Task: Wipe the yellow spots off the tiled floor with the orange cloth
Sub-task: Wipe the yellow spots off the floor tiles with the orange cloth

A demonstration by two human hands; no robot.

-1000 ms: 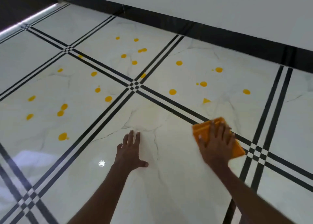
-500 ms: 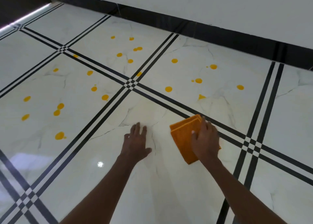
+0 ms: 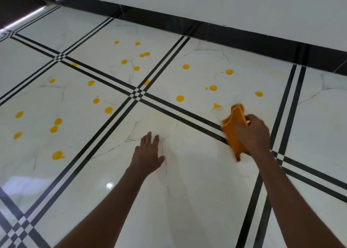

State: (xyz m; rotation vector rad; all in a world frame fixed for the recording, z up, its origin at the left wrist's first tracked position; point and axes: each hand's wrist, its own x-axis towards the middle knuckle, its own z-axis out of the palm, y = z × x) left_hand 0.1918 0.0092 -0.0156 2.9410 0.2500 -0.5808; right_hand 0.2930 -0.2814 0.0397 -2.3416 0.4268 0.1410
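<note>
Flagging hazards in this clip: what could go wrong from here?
The orange cloth is bunched in the right hand, so it may smear the triangular spot rather than lift it. The left hand bears on glossy tile and could slip. Spots on the far tiles need a long reach.

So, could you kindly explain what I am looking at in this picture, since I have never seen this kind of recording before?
There is no machine here: a person wears a wide-angle camera on the head, looking down at their own arms. The left hand rests flat on the white tiled floor as a prop. The right hand grips a folded orange cloth, blurred by motion. Many yellow spots dot the tiles farther off, one triangular spot beside the cloth. A dark skirting runs along the wall.
</note>
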